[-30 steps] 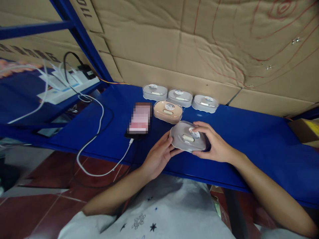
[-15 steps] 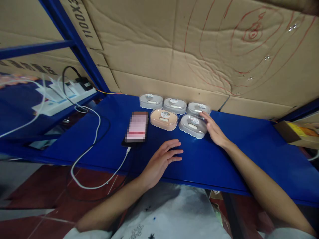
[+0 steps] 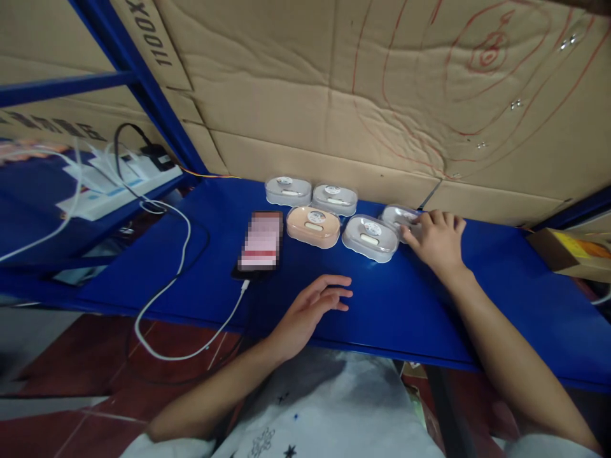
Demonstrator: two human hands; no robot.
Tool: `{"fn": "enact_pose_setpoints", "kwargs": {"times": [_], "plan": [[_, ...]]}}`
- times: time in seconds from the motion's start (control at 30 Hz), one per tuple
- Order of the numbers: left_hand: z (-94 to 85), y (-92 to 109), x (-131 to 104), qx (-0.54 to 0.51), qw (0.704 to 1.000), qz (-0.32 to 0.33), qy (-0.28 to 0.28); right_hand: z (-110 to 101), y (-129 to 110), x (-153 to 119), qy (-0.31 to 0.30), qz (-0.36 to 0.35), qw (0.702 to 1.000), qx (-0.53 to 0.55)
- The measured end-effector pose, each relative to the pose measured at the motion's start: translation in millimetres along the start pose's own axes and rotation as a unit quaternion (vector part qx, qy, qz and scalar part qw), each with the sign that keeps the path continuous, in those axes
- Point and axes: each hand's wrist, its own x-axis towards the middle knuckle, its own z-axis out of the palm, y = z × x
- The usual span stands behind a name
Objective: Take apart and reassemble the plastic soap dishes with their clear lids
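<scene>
My right hand (image 3: 436, 242) has its fingers and thumb on the right end of a grey oval case (image 3: 397, 220) in a clear cover. Left of that, nearer me, lies another grey case (image 3: 370, 238). A peach case (image 3: 313, 226) sits in the same front row. Behind it are two more grey cases, one at the left (image 3: 287, 191) and one beside it (image 3: 335, 200). My left hand (image 3: 315, 305) hovers over the front of the blue table, fingers apart and holding nothing.
A phone (image 3: 261, 243) with a white cable (image 3: 185, 254) lies left of the cases on the blue table (image 3: 382, 312). Cardboard (image 3: 286, 89) stands behind. A power strip (image 3: 128, 191) is at the left, an open carton (image 3: 568, 254) at the right.
The rightmost back grey case has moved right, away from its neighbour, with my right hand now on it. My left hand's fingers have curled slightly.
</scene>
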Motion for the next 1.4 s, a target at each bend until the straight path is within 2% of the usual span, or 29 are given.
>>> {"fn": "enact_pose_setpoints", "kwargs": {"times": [0.07,0.23,0.3,0.37,0.47,0.53,0.57,0.6,0.67,0.77,0.83,0.93,1.1,1.17,1.27,1.33,1.4], "plan": [[-1.1,-2,0,0.005,1.0,0.013,-0.012,-12,0,-2,-0.009,0.011,1.0,-0.027],[-0.5,-3,0,0.018,0.999,0.028,-0.025,-29,27,-13,-0.138,0.057,0.989,0.017],[-0.3,-3,0,0.025,0.999,0.031,-0.027,-39,42,-22,-0.169,0.039,0.984,0.037],[-0.3,-3,-1,0.047,0.997,0.041,-0.035,-55,47,-33,-0.204,-0.007,0.975,0.086],[0.3,-4,-5,0.12,0.988,0.086,-0.045,-81,25,-46,-0.267,-0.093,0.943,0.177],[1.5,-4,-9,0.186,0.973,0.131,-0.048,-93,-9,-50,-0.296,-0.154,0.917,0.219],[2.1,-4,-10,0.221,0.962,0.155,-0.046,-94,-28,-52,-0.289,-0.189,0.908,0.239],[2.6,-3,-12,0.256,0.95,0.175,-0.039,-93,-46,-53,-0.271,-0.221,0.902,0.255],[3.1,-3,-14,0.306,0.93,0.202,-0.007,-84,-77,-53,-0.204,-0.253,0.908,0.264],[2.3,-3,-15,0.32,0.925,0.203,0.036,-63,-96,-52,-0.129,-0.245,0.928,0.251],[1.6,-3,-15,0.32,0.925,0.201,0.034,-50,-92,-49,-0.109,-0.219,0.94,0.236],[1.1,-4,-15,0.327,0.924,0.196,0.018,-33,-72,-38,-0.095,-0.175,0.954,0.224],[1.0,-3,-14,0.322,0.931,0.175,0.001,-5,-43,-14,-0.072,-0.148,0.945,0.281],[0.6,-3,-14,0.322,0.931,0.172,-0.003,-3,-37,-9,-0.074,-0.151,0.937,0.307],[0.2,-4,-13,0.328,0.928,0.177,0.006,-17,-36,-10,-0.12,-0.178,0.911,0.353],[1.1,-5,-13,0.356,0.915,0.189,0.017,-31,-40,-15,-0.179,-0.213,0.875,0.396],[3.2,-6,-14,0.417,0.887,0.198,0.012,-40,-45,-20,-0.221,-0.23,0.84,0.439]]}}
